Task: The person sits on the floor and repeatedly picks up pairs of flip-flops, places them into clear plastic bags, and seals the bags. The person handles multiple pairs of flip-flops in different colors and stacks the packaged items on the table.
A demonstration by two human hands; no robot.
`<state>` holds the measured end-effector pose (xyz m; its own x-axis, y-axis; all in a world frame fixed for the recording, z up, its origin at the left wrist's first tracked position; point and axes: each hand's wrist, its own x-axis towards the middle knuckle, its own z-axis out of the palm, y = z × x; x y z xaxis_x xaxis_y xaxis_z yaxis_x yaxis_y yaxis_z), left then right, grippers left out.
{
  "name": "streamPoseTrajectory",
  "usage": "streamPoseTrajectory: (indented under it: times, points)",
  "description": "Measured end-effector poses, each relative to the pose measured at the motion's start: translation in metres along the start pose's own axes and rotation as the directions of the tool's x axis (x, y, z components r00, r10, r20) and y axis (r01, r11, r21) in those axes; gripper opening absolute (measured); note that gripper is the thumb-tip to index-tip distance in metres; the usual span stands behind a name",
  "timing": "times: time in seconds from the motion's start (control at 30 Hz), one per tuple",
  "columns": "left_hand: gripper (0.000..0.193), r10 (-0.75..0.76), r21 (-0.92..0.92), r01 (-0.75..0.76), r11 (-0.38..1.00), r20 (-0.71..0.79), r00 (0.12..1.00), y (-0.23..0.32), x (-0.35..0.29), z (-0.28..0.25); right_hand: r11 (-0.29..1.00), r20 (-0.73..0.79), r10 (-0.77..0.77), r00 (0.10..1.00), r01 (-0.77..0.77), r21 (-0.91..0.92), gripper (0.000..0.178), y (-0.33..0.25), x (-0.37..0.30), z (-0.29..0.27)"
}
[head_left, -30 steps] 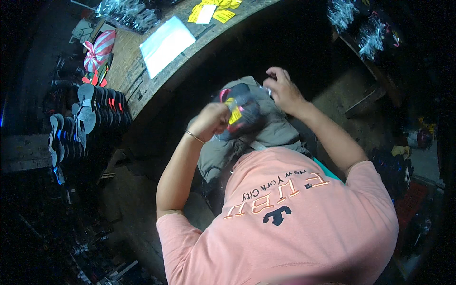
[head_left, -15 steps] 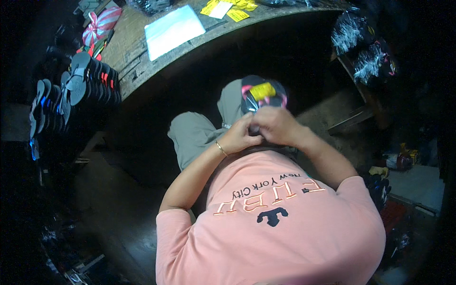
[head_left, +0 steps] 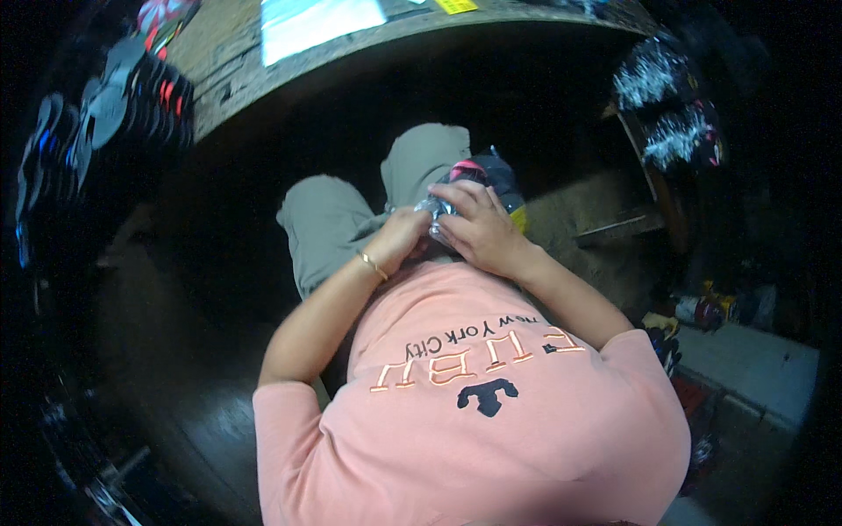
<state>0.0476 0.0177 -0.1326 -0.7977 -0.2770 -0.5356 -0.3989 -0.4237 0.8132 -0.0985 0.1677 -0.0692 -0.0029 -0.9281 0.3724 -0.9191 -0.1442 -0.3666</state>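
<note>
Bundle, dark with a pink piece on top and a yellow patch at its right side, sits at mid-frame, just right of the right knee in grey trousers. Clear film bunches at its lower left, between the two hands. Left hand is curled onto the film, fingertips mostly hidden. Right hand lies over the near part of the bundle, fingers bent against the film; can't tell if it's pinching or just pressing.

Step in hand looks like gathering or twisting the loose film. Next move probably calls for a firm hold by the left hand while the right works the film, bundle kept steady on the lap.

Edges: worktop curves across the top of the frame, its near edge well apart from the hands, with a pale sheet on it. Dark gap between worktop edge and knees leaves room upward. Shirt closes in just below the hands. Wooden bar at right, well clear of the right hand. Wrapped bundles upper right, also well apart.
</note>
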Motion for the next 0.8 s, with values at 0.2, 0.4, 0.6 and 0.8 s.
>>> streamPoseTrajectory:
  times: [0.2,0.4,0.6,0.8]
  points:
    - [0.028,0.415,0.626,-0.510,0.590,0.306,0.857,0.011,-0.005,-0.002,0.927,0.156,0.184,0.970,-0.224,0.302,0.017,0.007,-0.008,0.005]
    - [0.023,0.827,0.764,-0.536,0.359,0.006,0.563,0.005,-0.019,0.023,0.821,0.168,0.357,0.919,-0.394,0.413,0.018,0.017,-0.006,0.009]
    - [0.007,0.590,0.478,-0.493,0.727,-0.068,0.804,0.011,-0.013,0.020,0.987,-0.011,0.162,0.987,-0.162,-0.016,0.027,0.012,-0.005,0.016]
    - [0.013,-0.110,-0.239,0.142,0.961,0.140,0.984,0.038,-0.026,0.016,0.986,-0.182,-0.033,0.983,0.002,-0.169,0.049,0.000,0.002,0.000]
